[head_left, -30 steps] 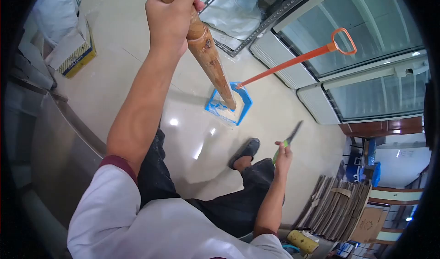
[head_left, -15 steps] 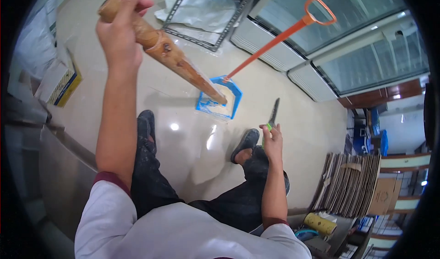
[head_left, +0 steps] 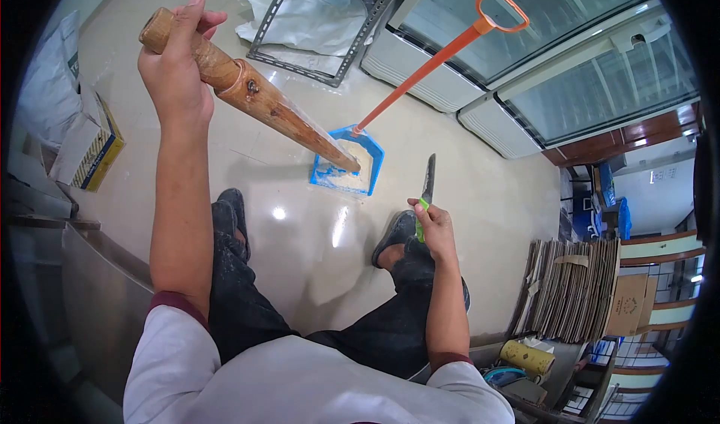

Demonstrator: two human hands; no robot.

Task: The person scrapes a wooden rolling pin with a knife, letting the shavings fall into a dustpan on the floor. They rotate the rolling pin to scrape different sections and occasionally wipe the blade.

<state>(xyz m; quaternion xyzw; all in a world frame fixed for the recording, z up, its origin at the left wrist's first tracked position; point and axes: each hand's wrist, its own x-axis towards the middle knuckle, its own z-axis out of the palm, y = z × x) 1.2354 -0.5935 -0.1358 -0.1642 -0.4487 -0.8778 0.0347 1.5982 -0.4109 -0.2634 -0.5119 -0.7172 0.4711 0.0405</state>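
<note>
My left hand is closed around the upper end of a long wooden pole with a knot in it. The pole slants down to the right, its lower tip over the blue dustpan. Pale powder or shavings lie in the pan, whose orange handle rises to the upper right. In my right hand is a knife with a green grip, its dark blade pointing up and away from the pole.
Glass-door cabinets stand at upper right. A metal frame and white sacks are at the top. On the left is a yellow-edged box; at right, stacked cardboard. My feet flank the floor below the pan.
The knife blade has turned more upright and my right hand has shifted slightly left. The whole view has moved a little, and the pole and dustpan now appear slightly further left.
</note>
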